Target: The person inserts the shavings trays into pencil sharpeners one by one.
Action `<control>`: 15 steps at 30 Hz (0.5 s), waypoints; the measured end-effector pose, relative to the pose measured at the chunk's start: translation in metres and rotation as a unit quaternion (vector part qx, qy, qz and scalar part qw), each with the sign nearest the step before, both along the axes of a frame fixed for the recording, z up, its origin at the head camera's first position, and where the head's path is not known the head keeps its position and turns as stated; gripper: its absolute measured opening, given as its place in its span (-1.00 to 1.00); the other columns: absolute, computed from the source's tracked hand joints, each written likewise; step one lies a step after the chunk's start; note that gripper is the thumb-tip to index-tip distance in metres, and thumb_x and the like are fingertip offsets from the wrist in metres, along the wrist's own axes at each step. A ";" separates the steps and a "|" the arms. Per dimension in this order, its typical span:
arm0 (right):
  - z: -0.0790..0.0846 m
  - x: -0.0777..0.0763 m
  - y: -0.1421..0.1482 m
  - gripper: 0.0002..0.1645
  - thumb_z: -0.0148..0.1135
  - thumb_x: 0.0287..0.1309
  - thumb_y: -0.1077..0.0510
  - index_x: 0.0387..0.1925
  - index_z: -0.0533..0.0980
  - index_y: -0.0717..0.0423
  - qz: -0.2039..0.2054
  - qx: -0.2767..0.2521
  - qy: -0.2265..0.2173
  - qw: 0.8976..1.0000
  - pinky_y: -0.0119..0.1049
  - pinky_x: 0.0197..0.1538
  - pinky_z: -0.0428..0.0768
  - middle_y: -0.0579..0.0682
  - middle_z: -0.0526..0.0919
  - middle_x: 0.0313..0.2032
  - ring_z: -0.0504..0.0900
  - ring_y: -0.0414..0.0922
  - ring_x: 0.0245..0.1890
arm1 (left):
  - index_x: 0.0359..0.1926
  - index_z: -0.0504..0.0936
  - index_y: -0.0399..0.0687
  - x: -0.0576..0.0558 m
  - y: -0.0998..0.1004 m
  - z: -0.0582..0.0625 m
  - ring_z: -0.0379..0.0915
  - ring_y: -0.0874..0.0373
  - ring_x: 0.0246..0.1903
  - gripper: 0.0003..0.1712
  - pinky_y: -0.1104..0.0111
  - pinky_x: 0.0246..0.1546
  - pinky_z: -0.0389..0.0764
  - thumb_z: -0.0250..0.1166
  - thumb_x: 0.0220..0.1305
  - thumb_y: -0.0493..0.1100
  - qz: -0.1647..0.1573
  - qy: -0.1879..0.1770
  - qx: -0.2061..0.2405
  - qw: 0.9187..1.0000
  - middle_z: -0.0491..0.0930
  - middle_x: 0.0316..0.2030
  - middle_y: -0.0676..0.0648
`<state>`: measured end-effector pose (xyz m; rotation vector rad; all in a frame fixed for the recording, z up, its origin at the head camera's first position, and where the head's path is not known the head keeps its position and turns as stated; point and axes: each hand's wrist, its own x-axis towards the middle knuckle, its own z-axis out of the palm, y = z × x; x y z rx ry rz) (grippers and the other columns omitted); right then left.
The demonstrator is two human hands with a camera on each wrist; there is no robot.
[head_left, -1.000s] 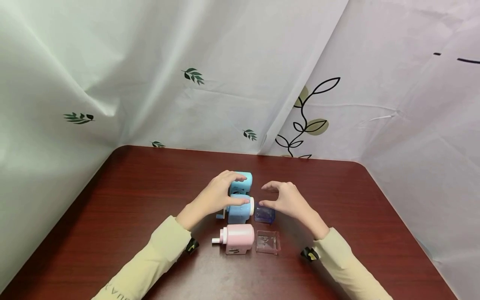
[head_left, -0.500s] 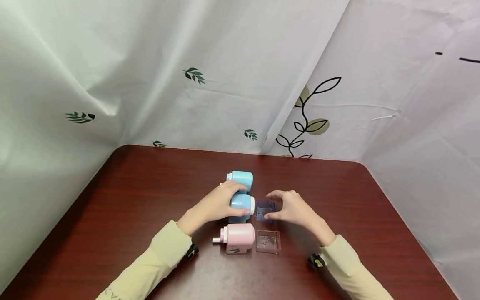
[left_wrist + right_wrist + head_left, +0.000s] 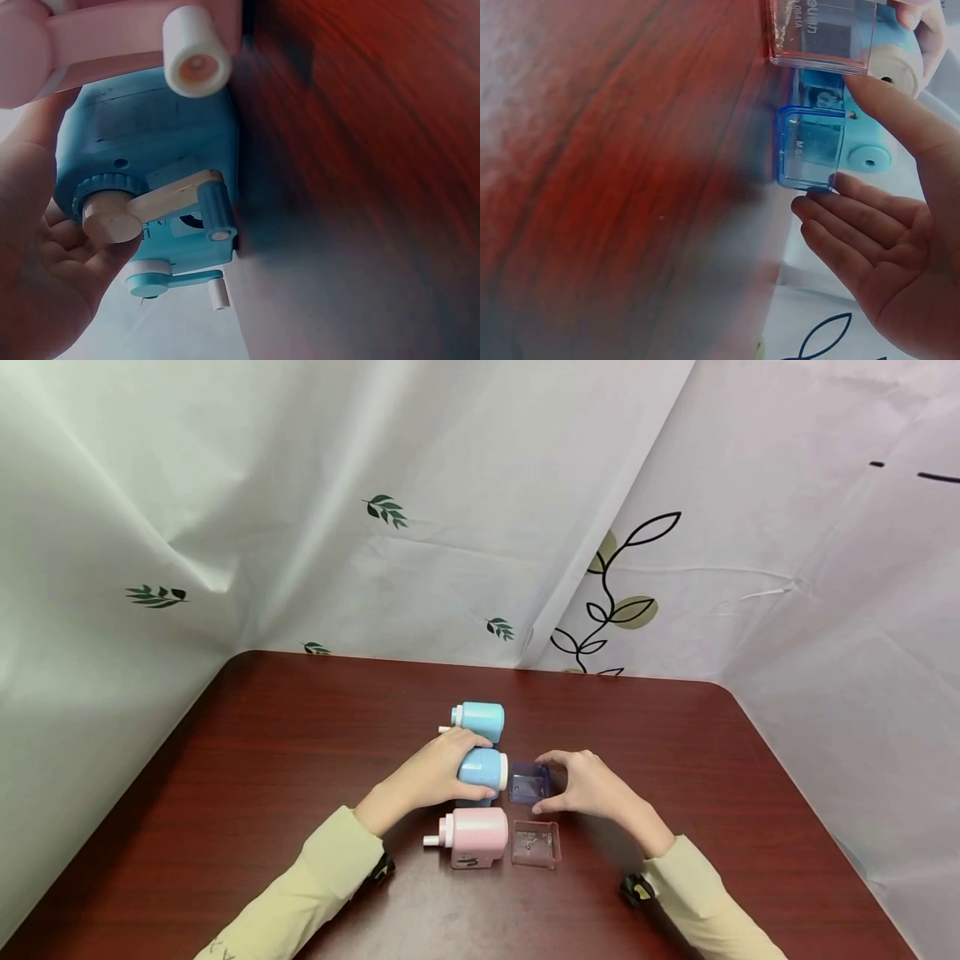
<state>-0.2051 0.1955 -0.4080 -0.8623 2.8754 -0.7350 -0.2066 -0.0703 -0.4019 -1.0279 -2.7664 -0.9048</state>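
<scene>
Across the top of a blue crank pencil sharpener (image 3: pixel 480 768), my left hand (image 3: pixel 431 772) grips its far and near sides. The left wrist view shows the sharpener's crank (image 3: pixel 174 196) beside my palm. A clear blue shavings drawer (image 3: pixel 529 785) sits on the table just right of that sharpener. My right hand (image 3: pixel 592 785) is spread around the drawer, fingers at its far side and thumb at its near side. In the right wrist view the fingertips are close to the drawer's edge; the thumb looks apart from it.
A pink sharpener (image 3: pixel 480 835) stands nearer the person, its clear pinkish drawer (image 3: pixel 537 845) out to the right. Behind the middle sharpener is a light blue one (image 3: pixel 483 720). The dark red table (image 3: pixel 315 718) meets a white patterned curtain (image 3: pixel 420 577) at the back.
My left hand has lowered and closed its grip around the blue sharpener. My right hand has lowered and shifted slightly right and nearer, its fingers now spread about the blue drawer.
</scene>
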 end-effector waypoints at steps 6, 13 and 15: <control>-0.003 0.000 0.001 -0.20 0.49 -0.40 -0.20 -0.05 0.50 0.09 0.001 0.005 0.002 1.000 -0.26 -0.20 0.53 -0.05 0.63 -0.18 0.52 -0.22 -0.30 | 0.04 0.45 -0.08 -0.001 0.002 -0.003 0.33 0.16 -0.16 -0.25 0.27 -0.17 0.47 0.39 -0.14 0.21 0.000 0.001 -0.001 1.000 0.46 -0.07 -0.08; -0.007 0.000 0.002 -0.25 0.49 -0.34 -0.12 -0.05 0.50 0.11 0.004 -0.004 0.003 1.000 -0.29 -0.23 0.55 -0.02 0.63 -0.19 0.54 -0.25 -0.30 | 0.06 0.43 -0.07 -0.002 0.004 -0.006 0.32 0.18 -0.17 -0.26 0.29 -0.18 0.48 0.40 -0.13 0.19 0.003 -0.004 -0.006 1.000 0.45 -0.08 -0.06; -0.008 -0.001 0.002 -0.27 0.49 -0.34 -0.11 -0.06 0.50 0.11 0.005 -0.007 0.007 1.000 -0.30 -0.24 0.55 -0.03 0.63 -0.21 0.54 -0.26 -0.33 | 0.06 0.43 -0.06 -0.002 0.004 -0.007 0.32 0.17 -0.16 -0.26 0.28 -0.18 0.47 0.40 -0.13 0.18 0.002 -0.005 -0.007 1.000 0.45 -0.08 -0.06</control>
